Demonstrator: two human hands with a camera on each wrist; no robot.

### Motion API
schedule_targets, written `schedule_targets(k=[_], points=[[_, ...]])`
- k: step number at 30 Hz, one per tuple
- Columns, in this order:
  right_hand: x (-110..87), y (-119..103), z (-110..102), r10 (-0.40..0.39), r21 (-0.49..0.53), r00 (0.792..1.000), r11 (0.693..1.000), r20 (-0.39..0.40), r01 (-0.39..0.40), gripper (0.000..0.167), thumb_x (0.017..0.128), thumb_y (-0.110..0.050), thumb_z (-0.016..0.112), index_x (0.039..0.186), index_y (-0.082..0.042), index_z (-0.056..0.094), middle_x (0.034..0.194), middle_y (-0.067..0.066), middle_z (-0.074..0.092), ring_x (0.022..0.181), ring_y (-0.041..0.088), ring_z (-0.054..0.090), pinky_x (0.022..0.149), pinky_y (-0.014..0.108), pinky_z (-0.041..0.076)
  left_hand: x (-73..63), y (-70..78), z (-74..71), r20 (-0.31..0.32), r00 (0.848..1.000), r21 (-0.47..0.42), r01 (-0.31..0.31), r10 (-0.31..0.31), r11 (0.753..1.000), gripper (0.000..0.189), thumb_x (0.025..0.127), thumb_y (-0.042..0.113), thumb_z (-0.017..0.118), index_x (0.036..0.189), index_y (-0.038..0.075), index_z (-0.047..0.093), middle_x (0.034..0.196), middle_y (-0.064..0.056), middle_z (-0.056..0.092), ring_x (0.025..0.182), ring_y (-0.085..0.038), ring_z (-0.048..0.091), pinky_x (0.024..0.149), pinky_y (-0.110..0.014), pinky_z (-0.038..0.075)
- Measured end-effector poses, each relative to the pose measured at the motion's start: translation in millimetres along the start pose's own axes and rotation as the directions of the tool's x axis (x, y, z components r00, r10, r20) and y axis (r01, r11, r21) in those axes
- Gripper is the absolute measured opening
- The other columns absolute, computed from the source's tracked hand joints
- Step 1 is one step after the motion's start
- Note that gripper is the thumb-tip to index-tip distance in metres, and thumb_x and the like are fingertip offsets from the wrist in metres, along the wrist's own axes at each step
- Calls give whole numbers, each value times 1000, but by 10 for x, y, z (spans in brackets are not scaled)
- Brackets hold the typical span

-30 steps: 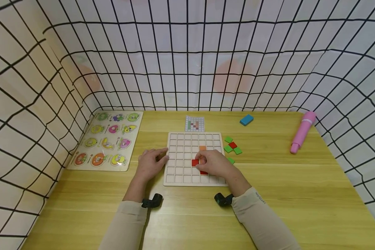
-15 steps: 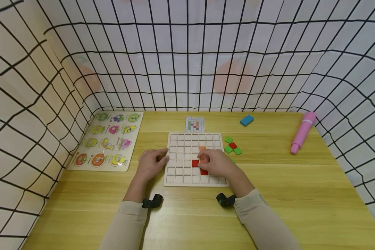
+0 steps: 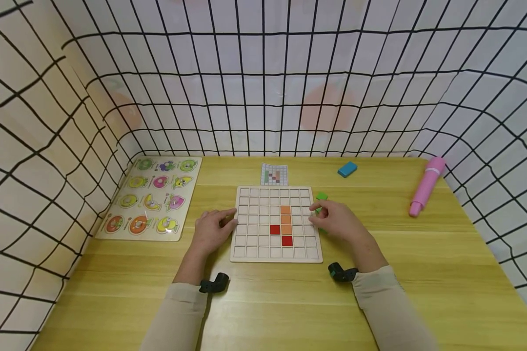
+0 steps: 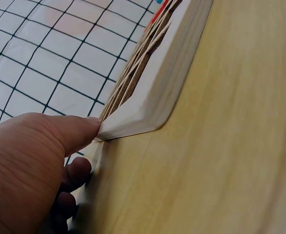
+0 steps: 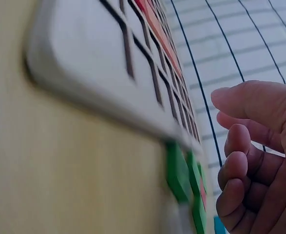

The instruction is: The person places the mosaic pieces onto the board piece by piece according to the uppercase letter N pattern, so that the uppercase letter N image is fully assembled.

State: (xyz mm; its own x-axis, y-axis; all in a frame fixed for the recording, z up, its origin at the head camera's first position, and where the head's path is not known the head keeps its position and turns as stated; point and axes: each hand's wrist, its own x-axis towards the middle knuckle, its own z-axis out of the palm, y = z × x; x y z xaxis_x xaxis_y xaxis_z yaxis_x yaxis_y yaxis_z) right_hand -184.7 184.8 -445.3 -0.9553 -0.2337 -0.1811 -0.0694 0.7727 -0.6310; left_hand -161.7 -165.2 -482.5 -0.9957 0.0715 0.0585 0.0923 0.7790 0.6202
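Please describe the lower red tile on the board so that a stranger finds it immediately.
Find the pale grid board, then its column of three orange tiles. The lower red tile sits directly beneath them, whereas the board's other red tile is left of them.

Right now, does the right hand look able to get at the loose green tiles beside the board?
Probably yes: the right hand hovers close to the green tiles, its fingers appear to hold nothing, and no other object visibly blocks the way.

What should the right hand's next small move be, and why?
Probably pinch a loose green tile: the right hand, near it, appears empty, and the card shows green while the board bears only orange tiles and red tiles.
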Motion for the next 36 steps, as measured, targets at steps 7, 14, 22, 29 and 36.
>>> schedule_targets(k=[7, 14, 22, 29, 36], points=[[-18, 276, -204, 36, 6, 999, 999, -28, -36, 29, 98, -27, 66, 122, -10, 66, 85, 6, 56, 71, 19, 49, 64, 32, 41, -2, 3, -1, -1, 1000, 3, -3, 3, 1000, 39, 97, 33, 68, 135, 23, 69, 83, -3, 61, 94, -25, 49, 85, -43, 28], [-14, 440, -274, 109, -45, 993, 993, -52, -111, 32, 102, -32, 61, 126, -10, 63, 89, 7, 61, 76, 21, 54, 69, 33, 41, -5, 0, 1, -4, 1000, 0, -6, 6, 1000, 39, 97, 33, 68, 135, 23, 69, 81, -2, 59, 91, -24, 48, 83, -42, 27], [37, 518, -267, 120, -82, 990, 989, -70, -126, 35, 104, -35, 56, 129, -9, 59, 97, 10, 65, 83, 24, 58, 77, 38, 46, 1, -8, 5, -13, 1000, 3, -22, 22, 1000, 38, 97, 32, 69, 134, 22, 70, 79, -2, 58, 89, -24, 47, 82, -42, 28], [29, 548, -283, 99, -30, 995, 995, -25, -100, 45, 97, -39, 67, 131, -10, 59, 95, 8, 63, 80, 21, 57, 73, 34, 44, -3, -9, 8, -13, 1000, 2, -21, 21, 1000, 38, 97, 33, 68, 134, 22, 70, 80, -2, 59, 89, -24, 47, 82, -41, 28], [56, 541, -313, 26, -62, 1000, 998, 5, -26, 40, 101, -34, 63, 134, -11, 60, 89, 7, 60, 76, 20, 53, 71, 34, 41, -6, -8, 0, -8, 1000, 7, -11, 11, 1000, 38, 98, 33, 67, 135, 22, 69, 79, -2, 58, 87, -24, 46, 82, -40, 27]])
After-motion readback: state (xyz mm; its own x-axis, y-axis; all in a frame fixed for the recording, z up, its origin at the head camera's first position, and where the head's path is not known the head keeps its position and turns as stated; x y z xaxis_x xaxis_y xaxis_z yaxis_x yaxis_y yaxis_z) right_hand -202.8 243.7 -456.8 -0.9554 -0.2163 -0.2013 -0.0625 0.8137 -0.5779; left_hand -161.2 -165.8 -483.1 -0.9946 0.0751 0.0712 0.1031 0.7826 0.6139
